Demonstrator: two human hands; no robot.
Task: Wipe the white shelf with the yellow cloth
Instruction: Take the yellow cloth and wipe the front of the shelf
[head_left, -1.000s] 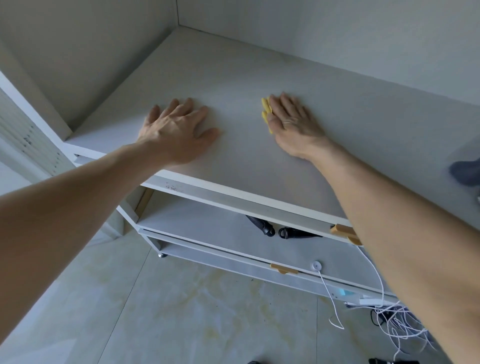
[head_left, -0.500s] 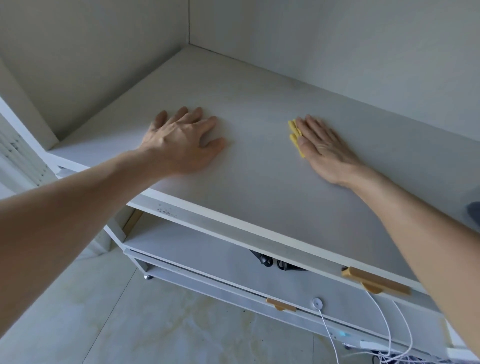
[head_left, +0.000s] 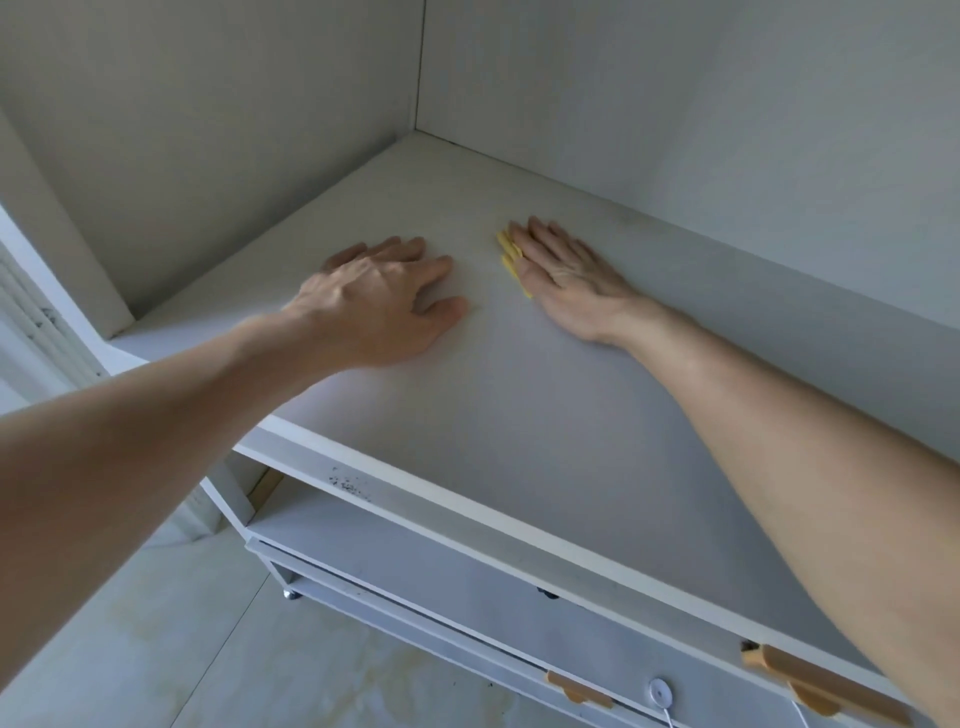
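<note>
Head view, white shelf: landmark surface.
Yellow cloth: on the shelf, mostly hidden beneath the right hand, which presses flat, fingers extended.
Left hand: released, palm bracing beside it.
Risk: the cloth may likely bunch and slip from under the palm.

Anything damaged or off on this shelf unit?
Yes: a patch of dark specks on the white shelf front edge, below the left forearm, looking like chipped paint or grime. The shelf top shows no marks or spills.
</note>
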